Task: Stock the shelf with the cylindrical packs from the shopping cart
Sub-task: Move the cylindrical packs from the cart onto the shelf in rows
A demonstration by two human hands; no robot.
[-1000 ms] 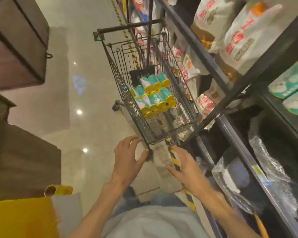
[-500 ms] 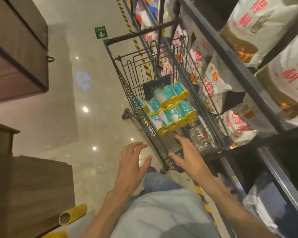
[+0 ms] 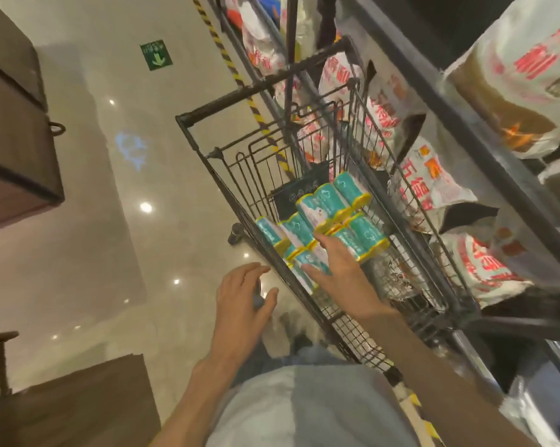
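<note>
A dark wire shopping cart (image 3: 227, 175) stands in front of me beside the shelf. Inside it lie several teal cylindrical packs with yellow ends (image 3: 328, 204), stacked in a heap. My right hand (image 3: 340, 272) reaches over the near rim into the cart, fingers spread and straight, fingertips touching the nearest packs. My left hand (image 3: 243, 304) hovers just outside the cart's left side, fingers relaxed, holding nothing. The dark metal shelf (image 3: 433, 91) runs along the right.
The shelf holds several large white bags with red lettering (image 3: 430, 179). A yellow-black striped line (image 3: 227, 56) marks the glossy floor along the shelf. Brown wooden furniture stands at left (image 3: 17, 124) and lower left (image 3: 78, 401). A green sign (image 3: 156, 54) lies on the floor.
I have come closer to the cart. My right hand moved forward over the rim onto the packs; my left hand rose to the cart's side.
</note>
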